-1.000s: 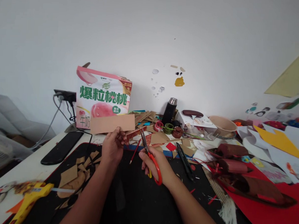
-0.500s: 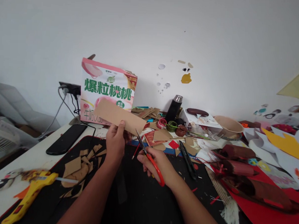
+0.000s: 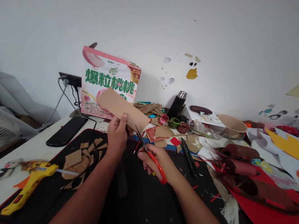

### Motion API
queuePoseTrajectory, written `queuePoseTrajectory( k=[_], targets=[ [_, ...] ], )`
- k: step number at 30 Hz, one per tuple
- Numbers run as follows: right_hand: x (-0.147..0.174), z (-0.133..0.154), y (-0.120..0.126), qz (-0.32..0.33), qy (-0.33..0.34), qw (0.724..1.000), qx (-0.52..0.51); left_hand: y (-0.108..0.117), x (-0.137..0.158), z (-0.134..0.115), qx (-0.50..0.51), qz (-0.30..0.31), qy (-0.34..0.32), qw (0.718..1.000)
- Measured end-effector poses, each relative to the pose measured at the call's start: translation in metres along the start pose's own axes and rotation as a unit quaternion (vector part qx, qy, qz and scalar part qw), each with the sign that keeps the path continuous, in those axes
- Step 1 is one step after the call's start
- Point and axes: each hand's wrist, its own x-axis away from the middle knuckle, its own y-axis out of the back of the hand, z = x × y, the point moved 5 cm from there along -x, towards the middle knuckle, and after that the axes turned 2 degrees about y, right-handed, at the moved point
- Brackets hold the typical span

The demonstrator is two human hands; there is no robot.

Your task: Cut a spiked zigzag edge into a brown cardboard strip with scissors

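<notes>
In my left hand [image 3: 117, 134] is a long strip of brown cardboard [image 3: 123, 107], pinched at its lower edge with the thumb on the near face. The strip tilts, its left end higher, in front of a pink and white drink carton [image 3: 108, 80]. My right hand [image 3: 156, 161] is closed around red-handled scissors [image 3: 158, 167], whose blades point up and left. The blade tips meet the strip's lower edge near its right end; whether they have cut into it I cannot tell. Most of my left fingers are hidden behind the cardboard.
A yellow glue gun [image 3: 29, 187] and cardboard scraps [image 3: 79, 161] lie at left, beside a black phone [image 3: 66, 131]. A utility knife [image 3: 189, 156], paint jars [image 3: 173, 123] and a black flask [image 3: 177, 105] are right of centre. Brown cardboard shapes [image 3: 246, 167] rest at far right.
The cardboard strip has tilted more steeply, with its right end lower. Both hands stay in nearly the same place, and the camera view has shifted slightly.
</notes>
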Motion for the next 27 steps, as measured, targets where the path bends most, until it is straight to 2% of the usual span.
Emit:
queuePoseTrajectory(
  k=[10,27],
  targets=[
    [0.000,-0.008,0.000,0.000,0.002,1.000,-0.012,-0.005,-0.005,0.004,-0.005,0.020,0.001,1.000],
    [0.001,0.002,0.000,0.006,-0.008,1.000,-0.010,-0.012,-0.010,0.008,0.015,0.024,0.010,1.000]
  ],
)
